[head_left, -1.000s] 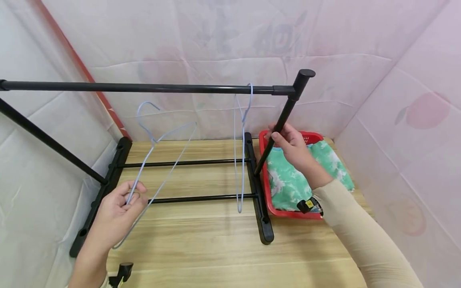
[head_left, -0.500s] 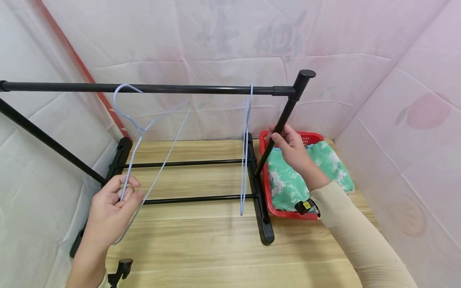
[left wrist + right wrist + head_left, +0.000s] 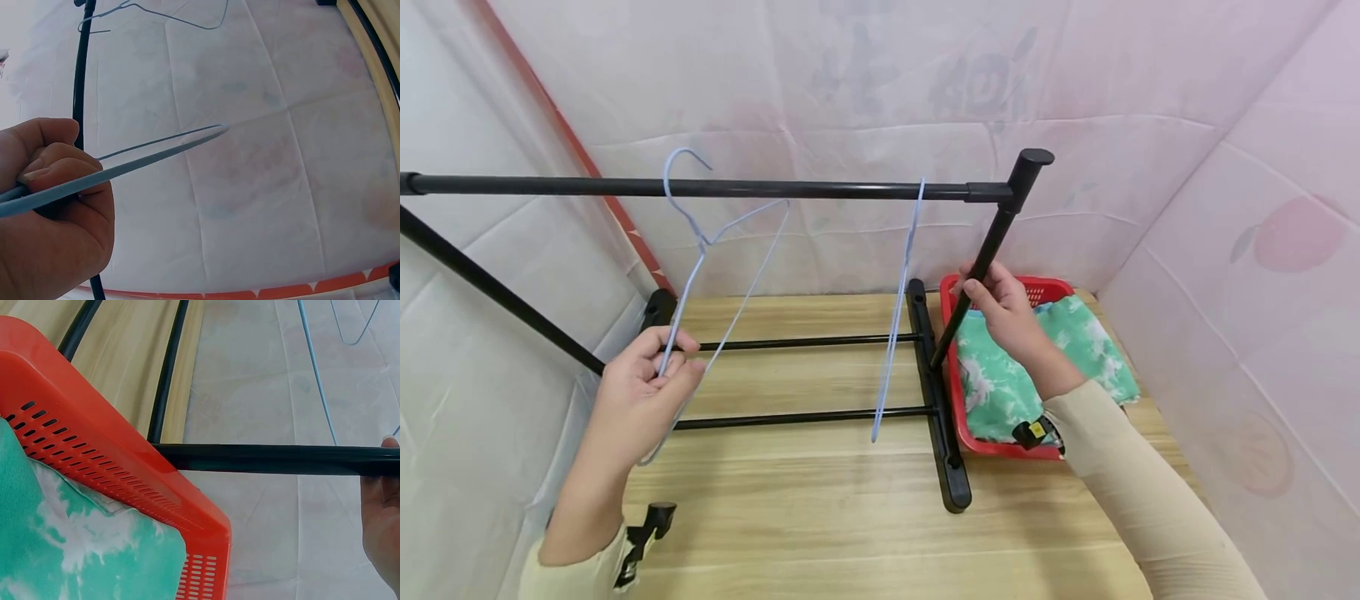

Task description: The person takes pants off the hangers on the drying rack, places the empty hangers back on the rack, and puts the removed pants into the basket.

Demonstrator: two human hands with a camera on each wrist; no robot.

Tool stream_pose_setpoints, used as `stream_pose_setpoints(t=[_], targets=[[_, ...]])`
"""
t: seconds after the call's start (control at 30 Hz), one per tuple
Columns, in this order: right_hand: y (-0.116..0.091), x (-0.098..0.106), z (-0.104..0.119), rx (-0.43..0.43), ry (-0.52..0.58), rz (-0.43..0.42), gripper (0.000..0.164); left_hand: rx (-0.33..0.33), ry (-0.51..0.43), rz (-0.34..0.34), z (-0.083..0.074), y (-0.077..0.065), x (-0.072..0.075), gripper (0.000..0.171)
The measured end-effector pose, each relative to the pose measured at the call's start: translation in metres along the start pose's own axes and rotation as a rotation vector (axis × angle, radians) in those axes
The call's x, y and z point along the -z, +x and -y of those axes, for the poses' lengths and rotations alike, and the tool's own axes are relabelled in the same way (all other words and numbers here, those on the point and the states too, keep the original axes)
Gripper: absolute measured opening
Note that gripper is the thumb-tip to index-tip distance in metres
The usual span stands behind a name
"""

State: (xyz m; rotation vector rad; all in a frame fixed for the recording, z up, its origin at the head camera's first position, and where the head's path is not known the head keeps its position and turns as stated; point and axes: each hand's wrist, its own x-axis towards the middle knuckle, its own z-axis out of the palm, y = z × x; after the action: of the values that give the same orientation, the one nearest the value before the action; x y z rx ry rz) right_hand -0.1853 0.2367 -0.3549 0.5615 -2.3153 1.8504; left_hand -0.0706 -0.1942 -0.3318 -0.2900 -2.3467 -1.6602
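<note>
My left hand point(image 3: 643, 392) pinches the lower side of a light blue wire clothes hanger point(image 3: 688, 287). The hanger is tilted, and its hook stands in front of the black rack's top bar point(image 3: 820, 190), the tip above it. In the left wrist view, curled fingers hold the hanger wire point(image 3: 144, 164). A second blue hanger point(image 3: 897, 312) hangs by its hook near the bar's right end, seen almost edge-on. My right hand point(image 3: 1009, 321) grips the rack's right post point(image 3: 991, 242); in the right wrist view only part of that hand point(image 3: 381, 519) shows on the post.
Beside the rack's right foot point(image 3: 951, 475) stands a red perforated basket point(image 3: 950, 392) holding green and white patterned cloth point(image 3: 1000, 392). Two thin black crossbars point(image 3: 805, 342) join the rack's feet above the wooden tabletop point(image 3: 820, 517). Pale sheeting point(image 3: 820, 83) encloses the back and sides.
The hanger in my left hand has risen from below the bar, its hook now reaching above it. The hanging hanger has swung, its lower end now further left. My right hand stays on the post.
</note>
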Motion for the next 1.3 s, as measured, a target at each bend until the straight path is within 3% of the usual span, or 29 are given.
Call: stream_pose_setpoints(t=[0.13, 0.37, 0.5, 0.7, 0.93, 1.13, 1.3], targets=[[0.003, -0.004, 0.000, 0.005, -0.006, 0.000, 0.023, 0.009, 0.006, 0.017, 0.007, 0.005, 0.001, 0.014], [0.003, -0.008, 0.001, 0.011, 0.002, -0.002, 0.029, 0.098, -0.027, 0.017, 0.020, 0.005, -0.001, 0.012], [0.002, -0.008, -0.001, 0.015, -0.007, -0.007, 0.031, 0.094, -0.051, 0.028, 0.026, 0.004, -0.002, 0.015], [0.005, -0.004, -0.020, -0.001, -0.014, -0.028, 0.030, 0.059, -0.013, 0.055, 0.037, 0.002, -0.001, 0.017], [0.005, -0.006, -0.030, 0.012, -0.013, -0.029, 0.030, 0.069, 0.033, 0.064, 0.047, -0.003, -0.001, 0.018], [0.007, -0.006, -0.032, 0.049, -0.025, -0.019, 0.028, 0.053, 0.130, 0.060, 0.047, -0.003, 0.005, 0.025], [0.008, -0.005, -0.026, 0.059, -0.096, 0.002, 0.030, 0.009, 0.375, -0.027, 0.039, -0.004, 0.012, 0.042]])
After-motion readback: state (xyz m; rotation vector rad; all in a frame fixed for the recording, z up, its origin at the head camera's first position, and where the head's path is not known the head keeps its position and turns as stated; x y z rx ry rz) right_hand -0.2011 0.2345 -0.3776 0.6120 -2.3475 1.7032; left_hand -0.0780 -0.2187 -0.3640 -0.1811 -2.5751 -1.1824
